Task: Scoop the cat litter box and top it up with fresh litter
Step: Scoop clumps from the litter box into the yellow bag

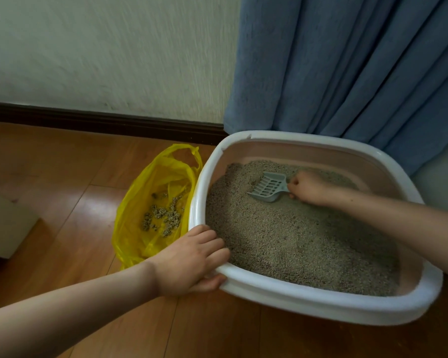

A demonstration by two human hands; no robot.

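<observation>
One litter box point(321, 304), one scoop point(268, 187), one yellow bag point(137, 202), one curtain point(347, 68), and two hands point(192, 259).

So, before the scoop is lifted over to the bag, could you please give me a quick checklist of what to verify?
1. Right hand grips the scoop handle: ok.
2. Left hand holds the litter box rim, steadying it: ok.
3. Yellow bag lies open beside the box, mouth facing up: ok.
4. Clumps already sit inside the bag, none seen on the floor: ok.
5. Scoop holds a clump: cannot tell; its slotted bowl looks mostly bare.
6. Fresh litter ready for topping up: cannot tell; none in view.
</observation>
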